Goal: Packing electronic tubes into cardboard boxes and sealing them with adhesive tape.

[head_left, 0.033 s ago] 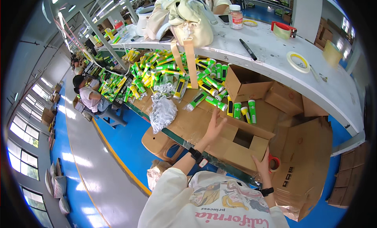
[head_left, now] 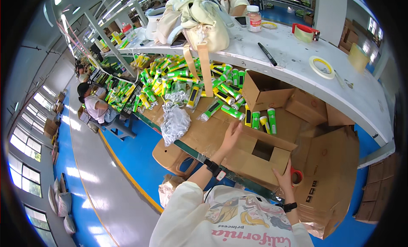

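A brown cardboard box (head_left: 259,174) lies before me at the table's front edge, with a dark gap showing between its top flaps. My right hand (head_left: 284,178) grips its right end, thumb on the near side and fingers along the end. Beside the box's far left corner is my left hand (head_left: 232,135), fingers stretched out and holding nothing. Just beyond it, several green and yellow flashlights stand upright, among them a green flashlight (head_left: 272,121). More flashlights (head_left: 170,74) lie heaped at the back left. A clear plastic bag of small silvery parts (head_left: 175,124) rests left of my left hand.
An open carton (head_left: 265,94) stands behind the flashlights, and a large cardboard sheet (head_left: 327,174) leans at right. A red tape roll (head_left: 296,177) touches my right hand's side. The white shelf (head_left: 293,72) holds a bag, jar, marker and tapes. A stool (head_left: 172,157) is at left.
My left hand's fingers have drawn closer together and the hand has shifted slightly. My right hand and the box look the same.
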The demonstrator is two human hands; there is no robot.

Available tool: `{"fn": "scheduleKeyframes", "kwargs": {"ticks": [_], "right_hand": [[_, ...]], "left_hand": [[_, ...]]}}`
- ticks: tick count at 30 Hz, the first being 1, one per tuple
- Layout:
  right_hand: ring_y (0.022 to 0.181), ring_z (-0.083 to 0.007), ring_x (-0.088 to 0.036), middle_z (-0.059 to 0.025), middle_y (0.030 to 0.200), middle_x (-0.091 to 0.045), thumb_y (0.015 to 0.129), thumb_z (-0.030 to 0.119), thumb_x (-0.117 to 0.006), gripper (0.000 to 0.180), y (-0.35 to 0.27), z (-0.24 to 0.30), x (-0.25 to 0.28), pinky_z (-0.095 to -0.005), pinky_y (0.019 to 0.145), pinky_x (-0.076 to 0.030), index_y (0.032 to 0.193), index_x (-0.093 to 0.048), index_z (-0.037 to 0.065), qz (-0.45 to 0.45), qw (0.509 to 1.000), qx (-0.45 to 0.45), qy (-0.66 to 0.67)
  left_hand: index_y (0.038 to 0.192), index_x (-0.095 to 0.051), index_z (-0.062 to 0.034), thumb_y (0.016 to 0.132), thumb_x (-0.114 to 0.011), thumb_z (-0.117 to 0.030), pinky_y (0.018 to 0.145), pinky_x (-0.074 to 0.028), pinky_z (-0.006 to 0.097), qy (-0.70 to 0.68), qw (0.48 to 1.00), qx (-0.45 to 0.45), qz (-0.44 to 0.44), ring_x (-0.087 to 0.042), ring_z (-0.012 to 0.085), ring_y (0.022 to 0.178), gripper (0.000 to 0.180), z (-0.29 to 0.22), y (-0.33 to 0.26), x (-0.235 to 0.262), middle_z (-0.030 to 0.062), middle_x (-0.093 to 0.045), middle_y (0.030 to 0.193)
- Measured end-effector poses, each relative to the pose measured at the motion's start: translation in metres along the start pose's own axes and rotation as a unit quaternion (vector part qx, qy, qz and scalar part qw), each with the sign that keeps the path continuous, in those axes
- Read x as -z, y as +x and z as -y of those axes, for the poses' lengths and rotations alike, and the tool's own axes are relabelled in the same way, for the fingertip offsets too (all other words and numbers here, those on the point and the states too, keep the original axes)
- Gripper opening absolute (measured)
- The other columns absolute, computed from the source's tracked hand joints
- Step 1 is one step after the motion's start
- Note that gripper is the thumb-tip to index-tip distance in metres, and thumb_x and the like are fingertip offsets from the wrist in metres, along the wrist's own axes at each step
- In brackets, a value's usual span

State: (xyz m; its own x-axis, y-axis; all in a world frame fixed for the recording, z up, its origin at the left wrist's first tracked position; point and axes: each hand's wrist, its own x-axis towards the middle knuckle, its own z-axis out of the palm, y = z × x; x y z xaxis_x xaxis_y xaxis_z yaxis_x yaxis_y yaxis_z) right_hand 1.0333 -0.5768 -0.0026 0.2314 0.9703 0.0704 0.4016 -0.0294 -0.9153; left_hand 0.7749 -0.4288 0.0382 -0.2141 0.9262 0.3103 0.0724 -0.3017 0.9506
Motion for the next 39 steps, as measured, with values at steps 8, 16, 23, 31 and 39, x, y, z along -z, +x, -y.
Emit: {"fn": "scheduleKeyframes", "kwargs": {"ticks": [8, 16, 23, 31, 39], "right_hand": [[0.124, -0.0241, -0.037, -0.0164, 0.134, -0.036, 0.073, 0.01, -0.071, 0.09, 0.003, 0.014, 0.0, -0.0328, 0.1, -0.034, 0.141, -0.014, 0.002, 0.075, 0.991, -0.028, 0.103], [0.122, -0.022, -0.038, -0.0161, 0.131, -0.04, 0.09, 0.024, -0.054, 0.061, 0.019, -0.004, -0.017, -0.0303, 0.102, -0.029, 0.137, -0.023, 0.0, -0.059, 0.99, -0.069, 0.104], [0.118, -0.0378, -0.043, -0.0267, 0.128, -0.041, 0.091, 0.025, -0.05, 0.055, 0.021, 0.026, -0.022, -0.0383, 0.098, -0.035, 0.132, -0.028, -0.003, -0.097, 0.978, 0.0, -0.187], [0.109, -0.0365, -0.049, -0.0187, 0.109, -0.057, 0.085, 0.035, -0.055, 0.043, -0.023, -0.062, 0.026, -0.0437, 0.088, -0.04, 0.102, -0.053, -0.004, -0.161, 0.934, -0.249, -0.198], [0.085, -0.0355, -0.056, -0.0163, 0.087, -0.063, 0.077, 0.031, -0.065, 0.033, -0.014, -0.097, 0.032, -0.0417, 0.078, -0.042, 0.09, -0.058, 0.001, -0.168, 0.973, -0.078, -0.139]], "left_hand": [[0.127, -0.042, 0.0013, 0.094, -0.039, -0.02, 0.106, -0.023, 0.032, -0.002, 0.952, 0.063, 0.298, -0.03, 0.0285, 0.131, 0.039, 0.024, -0.004, 0.026, 0.0193, -0.035, 0.139], [0.141, -0.019, -0.0016, 0.09, -0.04, -0.01, 0.11, -0.013, 0.034, 0.047, 0.948, 0.046, 0.311, -0.018, 0.0272, 0.137, 0.056, 0.032, -0.035, 0.032, 0.0179, -0.02, 0.146], [0.141, -0.015, -0.002, 0.083, -0.065, -0.018, 0.103, -0.031, 0.033, 0.021, 0.959, 0.153, 0.238, -0.032, 0.0259, 0.129, 0.078, 0.053, -0.042, 0.025, 0.019, -0.03, 0.141], [0.141, -0.016, -0.0024, 0.084, -0.064, -0.019, 0.098, -0.037, 0.032, -0.009, 0.934, 0.23, 0.273, -0.041, 0.0238, 0.121, 0.076, 0.034, -0.043, 0.031, 0.0179, -0.038, 0.135], [0.141, -0.014, -0.0003, 0.085, -0.062, -0.017, 0.098, -0.036, 0.032, -0.004, 0.936, 0.221, 0.275, -0.041, 0.0242, 0.122, 0.076, 0.029, -0.047, 0.034, 0.0184, -0.038, 0.135]]}}
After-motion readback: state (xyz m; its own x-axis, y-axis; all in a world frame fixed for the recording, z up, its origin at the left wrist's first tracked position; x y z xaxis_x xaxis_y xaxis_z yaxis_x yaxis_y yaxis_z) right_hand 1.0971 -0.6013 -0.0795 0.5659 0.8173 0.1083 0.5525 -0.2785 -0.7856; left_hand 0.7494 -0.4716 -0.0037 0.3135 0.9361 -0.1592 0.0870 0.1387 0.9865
